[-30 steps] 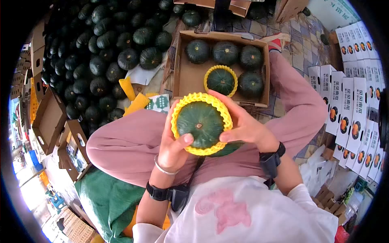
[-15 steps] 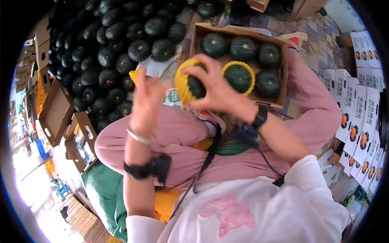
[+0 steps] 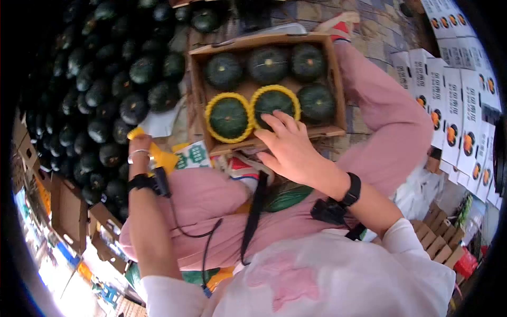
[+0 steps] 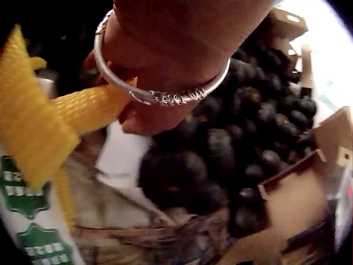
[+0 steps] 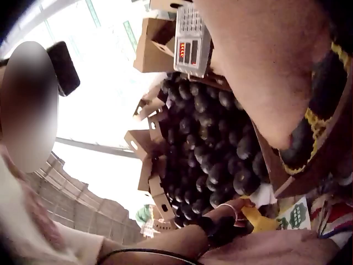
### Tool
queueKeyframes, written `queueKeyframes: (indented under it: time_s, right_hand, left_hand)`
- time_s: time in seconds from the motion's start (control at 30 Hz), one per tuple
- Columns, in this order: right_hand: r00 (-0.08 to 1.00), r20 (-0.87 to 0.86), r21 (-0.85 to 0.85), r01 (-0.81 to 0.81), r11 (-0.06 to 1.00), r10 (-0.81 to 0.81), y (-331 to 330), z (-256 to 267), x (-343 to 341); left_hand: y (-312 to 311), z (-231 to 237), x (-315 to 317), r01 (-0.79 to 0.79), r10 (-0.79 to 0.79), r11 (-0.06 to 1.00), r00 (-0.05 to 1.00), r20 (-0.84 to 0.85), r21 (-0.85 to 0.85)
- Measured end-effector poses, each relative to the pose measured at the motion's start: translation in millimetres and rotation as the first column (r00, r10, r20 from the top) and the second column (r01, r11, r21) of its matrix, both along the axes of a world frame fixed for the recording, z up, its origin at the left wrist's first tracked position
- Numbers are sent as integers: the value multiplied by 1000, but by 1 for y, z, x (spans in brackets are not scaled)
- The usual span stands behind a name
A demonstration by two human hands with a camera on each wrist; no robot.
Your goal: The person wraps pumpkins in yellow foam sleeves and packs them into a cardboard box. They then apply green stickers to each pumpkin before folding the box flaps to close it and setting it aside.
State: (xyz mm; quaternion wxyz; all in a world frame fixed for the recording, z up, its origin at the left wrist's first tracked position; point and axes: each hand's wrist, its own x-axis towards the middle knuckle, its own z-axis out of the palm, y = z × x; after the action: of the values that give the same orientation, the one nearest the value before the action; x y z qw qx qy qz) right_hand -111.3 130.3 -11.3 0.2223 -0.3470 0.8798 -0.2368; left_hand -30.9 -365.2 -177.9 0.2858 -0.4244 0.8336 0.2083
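Note:
Dark green pumpkins stand in two rows in a cardboard box [image 3: 196, 95]. Yellow foam nets ring two front-row ones, a left pumpkin [image 3: 228, 117] and a middle pumpkin [image 3: 272, 100]. The right hand [image 3: 296, 150] lies over the near edge of the middle one, fingers spread and touching its top; in the right wrist view the same hand [image 5: 265, 66] partly covers the netted pumpkins. At the left, the left hand [image 3: 140, 143] pinches a yellow foam net [image 3: 163, 158]. The left wrist view shows that hand [image 4: 154, 107] gripping the end of the net [image 4: 88, 107].
A large heap of pumpkins [image 3: 100, 95] lies left of the box. Printed white cartons [image 3: 467, 121] stand at the right, and open cardboard boxes [image 3: 68, 211] at the lower left. A printed sheet [image 3: 194, 156] lies by the nets. A digital scale [image 5: 192, 41] shows in the right wrist view.
The netted pumpkin both hands held is now in the box's front left place, released. The right hand has moved onto the middle one; the left hand has gone left and taken hold of a net.

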Motion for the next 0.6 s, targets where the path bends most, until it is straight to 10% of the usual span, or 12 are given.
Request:
queueKeyframes:
  time_s: [0.13,0.17,0.23,0.33,0.43,0.47,0.57,0.6]
  right_hand:
    - [942,253,-406,312,859,-223,20,24,-2]
    - [957,215,-518,282,807,-196,11,27,-6]
    - [530,837,-511,665,545,136,-1,46,-3]
    - [706,707,-589,556,587,41,14,50,-1]
    - [666,743,-489,609,624,-68,37,53,12]
    - [872,432,-496,445,745,-232,46,50,16]
    - [923,-173,-652,154,742,-343,62,41,25]
    - [961,118,-638,266,723,-249,70,43,25]
  left_hand:
    - [171,165,-57,398,-123,676,891,-438,620]
    - [225,215,-63,805,-583,542,567,-583,242]
    - [297,248,-42,789,-442,570,530,-724,229]
    - [351,271,-8,404,200,653,724,-660,641]
    - [368,253,22,-60,613,226,784,-94,972]
    - [378,246,29,-78,612,296,781,-127,952]
    - [397,223,48,55,484,539,796,-363,841]
    - [396,221,48,140,354,654,812,-465,743]
